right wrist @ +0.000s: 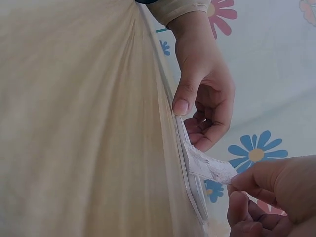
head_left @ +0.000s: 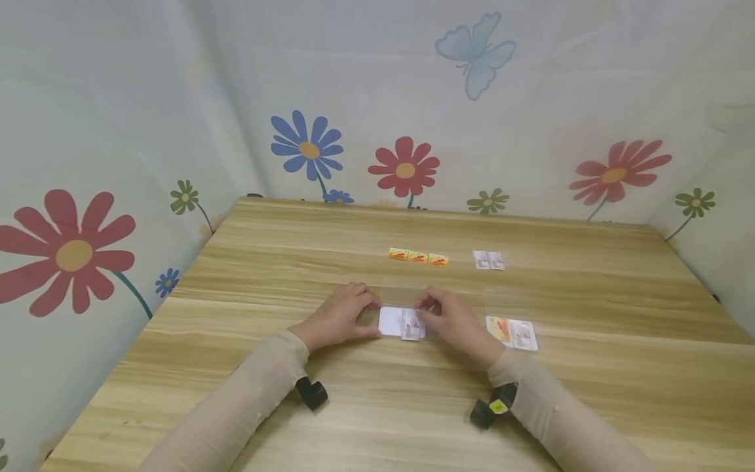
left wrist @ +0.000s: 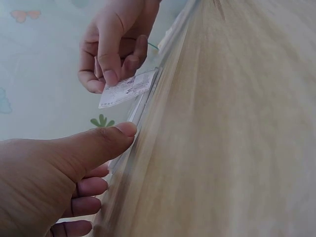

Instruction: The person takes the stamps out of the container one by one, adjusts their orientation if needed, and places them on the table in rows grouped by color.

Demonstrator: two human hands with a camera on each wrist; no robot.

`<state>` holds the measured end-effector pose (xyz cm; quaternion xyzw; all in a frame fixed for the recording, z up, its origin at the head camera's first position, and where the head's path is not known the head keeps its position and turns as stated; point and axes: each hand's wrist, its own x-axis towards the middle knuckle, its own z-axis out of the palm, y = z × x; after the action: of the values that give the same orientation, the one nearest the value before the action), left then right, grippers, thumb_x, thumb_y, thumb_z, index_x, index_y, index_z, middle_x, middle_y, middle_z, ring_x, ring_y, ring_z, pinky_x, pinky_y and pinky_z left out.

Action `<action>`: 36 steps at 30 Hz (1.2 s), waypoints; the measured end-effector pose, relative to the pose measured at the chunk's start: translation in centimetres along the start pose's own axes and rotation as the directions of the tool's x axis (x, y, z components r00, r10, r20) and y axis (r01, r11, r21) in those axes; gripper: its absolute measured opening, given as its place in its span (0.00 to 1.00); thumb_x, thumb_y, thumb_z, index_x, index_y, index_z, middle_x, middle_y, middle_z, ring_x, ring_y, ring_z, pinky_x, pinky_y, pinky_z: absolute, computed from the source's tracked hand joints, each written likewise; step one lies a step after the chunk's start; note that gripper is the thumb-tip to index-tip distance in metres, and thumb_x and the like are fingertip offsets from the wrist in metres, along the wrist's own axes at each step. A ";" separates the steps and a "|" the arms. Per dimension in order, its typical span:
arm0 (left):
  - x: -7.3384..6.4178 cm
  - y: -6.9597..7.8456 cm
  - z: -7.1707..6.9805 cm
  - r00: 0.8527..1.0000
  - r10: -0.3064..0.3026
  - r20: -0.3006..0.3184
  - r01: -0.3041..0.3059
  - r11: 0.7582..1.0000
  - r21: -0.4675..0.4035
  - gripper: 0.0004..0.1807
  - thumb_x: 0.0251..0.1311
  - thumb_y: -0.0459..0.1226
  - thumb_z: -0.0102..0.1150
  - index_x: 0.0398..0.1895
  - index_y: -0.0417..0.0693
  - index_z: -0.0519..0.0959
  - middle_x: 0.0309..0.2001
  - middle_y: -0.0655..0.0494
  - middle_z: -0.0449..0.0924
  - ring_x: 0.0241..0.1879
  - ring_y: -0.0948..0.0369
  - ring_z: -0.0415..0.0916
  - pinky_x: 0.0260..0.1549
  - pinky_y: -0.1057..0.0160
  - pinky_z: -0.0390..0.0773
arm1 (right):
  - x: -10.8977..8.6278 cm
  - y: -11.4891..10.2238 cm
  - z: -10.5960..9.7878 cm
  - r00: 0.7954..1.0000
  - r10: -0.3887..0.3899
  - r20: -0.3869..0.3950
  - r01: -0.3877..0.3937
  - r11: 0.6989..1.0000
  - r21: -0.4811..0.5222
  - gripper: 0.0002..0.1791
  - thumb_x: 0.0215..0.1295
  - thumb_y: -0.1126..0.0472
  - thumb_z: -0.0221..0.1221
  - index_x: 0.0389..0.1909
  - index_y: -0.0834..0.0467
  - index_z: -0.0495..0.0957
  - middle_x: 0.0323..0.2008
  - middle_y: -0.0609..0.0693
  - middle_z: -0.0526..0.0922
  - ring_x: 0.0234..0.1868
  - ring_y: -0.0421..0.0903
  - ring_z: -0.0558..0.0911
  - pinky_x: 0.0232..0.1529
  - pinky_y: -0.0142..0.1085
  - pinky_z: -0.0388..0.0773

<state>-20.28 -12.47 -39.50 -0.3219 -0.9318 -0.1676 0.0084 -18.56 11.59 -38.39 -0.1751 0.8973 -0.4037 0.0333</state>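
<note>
At the left edge of the white card (head_left: 389,321), I have the left hand (head_left: 337,316) gripping with thumb and fingers; the right hand (head_left: 453,321) pinches a grey printed slip (head_left: 411,330), tilted over the card's right part. Beyond the card I make out three yellow slips (head_left: 418,257) and, farther right, two grey slips (head_left: 481,260); to the white card's right lies a second card (head_left: 534,345).

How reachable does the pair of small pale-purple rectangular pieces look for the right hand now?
Probably not yet: the right hand pinches a pale printed rectangular piece at the white rounded-corner card. With its grip free, only wood-grain tabletop appears between it and the pair.
</note>
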 end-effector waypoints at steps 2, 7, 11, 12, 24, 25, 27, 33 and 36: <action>0.0 0.0 0.0 1.000 0.002 0.000 -0.002 1.000 -0.001 0.26 0.49 0.52 0.70 0.49 0.49 0.80 0.47 0.55 0.77 0.50 0.57 0.71 0.54 0.56 0.72 | 0.0 0.0 -0.1 1.000 0.007 0.007 -0.007 1.000 0.015 0.05 0.62 0.65 0.59 0.38 0.56 0.79 0.36 0.50 0.82 0.34 0.41 0.76 0.36 0.30 0.73; 0.0 0.0 0.0 1.000 0.003 -0.003 -0.003 1.000 -0.008 0.26 0.49 0.52 0.70 0.48 0.49 0.79 0.46 0.56 0.77 0.49 0.58 0.71 0.52 0.56 0.72 | 0.0 -0.1 -0.2 1.000 0.015 0.013 -0.016 0.999 0.044 0.04 0.62 0.65 0.59 0.37 0.57 0.79 0.35 0.50 0.82 0.32 0.42 0.74 0.33 0.29 0.72; 0.0 -0.1 0.1 1.000 0.004 -0.004 -0.004 1.000 -0.012 0.26 0.49 0.52 0.70 0.48 0.49 0.79 0.46 0.56 0.77 0.48 0.58 0.71 0.52 0.56 0.72 | 0.0 -0.1 -0.3 0.999 0.045 0.024 -0.047 0.996 0.077 0.04 0.62 0.65 0.59 0.37 0.56 0.79 0.35 0.51 0.81 0.31 0.42 0.74 0.30 0.29 0.72; 0.0 -0.1 0.1 1.000 0.005 -0.003 -0.005 1.000 -0.012 0.26 0.49 0.52 0.70 0.48 0.49 0.79 0.46 0.56 0.77 0.48 0.58 0.71 0.52 0.56 0.72 | 0.0 -0.1 -0.3 0.998 0.055 0.026 -0.057 0.995 0.083 0.04 0.62 0.65 0.59 0.37 0.56 0.79 0.35 0.51 0.81 0.31 0.42 0.73 0.30 0.29 0.71; 0.1 -0.3 0.2 1.000 0.005 0.002 -0.004 1.000 -0.014 0.27 0.50 0.53 0.69 0.50 0.49 0.79 0.46 0.55 0.77 0.48 0.58 0.71 0.53 0.56 0.72 | 0.4 -0.5 -1.4 0.998 0.048 0.031 -0.050 0.996 0.072 0.04 0.63 0.65 0.59 0.37 0.58 0.79 0.36 0.52 0.82 0.34 0.44 0.74 0.36 0.33 0.72; 0.1 -0.3 0.2 1.000 0.006 0.001 -0.005 1.000 -0.013 0.27 0.50 0.53 0.69 0.50 0.49 0.79 0.46 0.56 0.77 0.48 0.58 0.71 0.53 0.56 0.72 | 0.4 -0.5 -1.5 0.998 0.054 0.032 -0.057 0.996 0.071 0.04 0.63 0.65 0.59 0.38 0.58 0.79 0.36 0.52 0.82 0.34 0.44 0.74 0.36 0.33 0.72; 0.1 -0.3 0.2 1.000 0.003 0.000 -0.003 1.000 -0.013 0.27 0.49 0.53 0.69 0.49 0.49 0.79 0.46 0.56 0.77 0.47 0.58 0.70 0.52 0.56 0.71 | 0.5 -0.5 -1.7 0.997 0.062 0.038 -0.065 0.995 0.072 0.04 0.64 0.65 0.58 0.38 0.58 0.79 0.37 0.52 0.81 0.36 0.44 0.74 0.37 0.33 0.72; 0.0 -0.3 0.3 1.000 0.002 -0.001 -0.002 1.000 -0.011 0.27 0.49 0.53 0.70 0.49 0.49 0.79 0.44 0.56 0.77 0.46 0.59 0.70 0.52 0.57 0.71 | 0.6 -0.5 -2.3 0.997 0.063 0.035 -0.065 0.995 0.072 0.04 0.64 0.65 0.58 0.38 0.58 0.79 0.37 0.53 0.82 0.36 0.45 0.75 0.38 0.34 0.73; 0.0 -0.3 0.2 1.000 0.007 -0.003 -0.007 1.000 -0.009 0.27 0.49 0.53 0.70 0.49 0.49 0.79 0.44 0.56 0.77 0.47 0.59 0.71 0.53 0.56 0.71 | 0.6 -0.5 -2.6 0.997 0.070 0.030 -0.072 0.995 0.074 0.05 0.64 0.65 0.58 0.39 0.58 0.79 0.37 0.53 0.82 0.36 0.45 0.75 0.38 0.34 0.74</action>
<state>-20.45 -12.58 -39.81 -0.3249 -0.9299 -0.1723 0.0088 -19.53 12.95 -36.23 -0.1474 0.8866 -0.4333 0.0666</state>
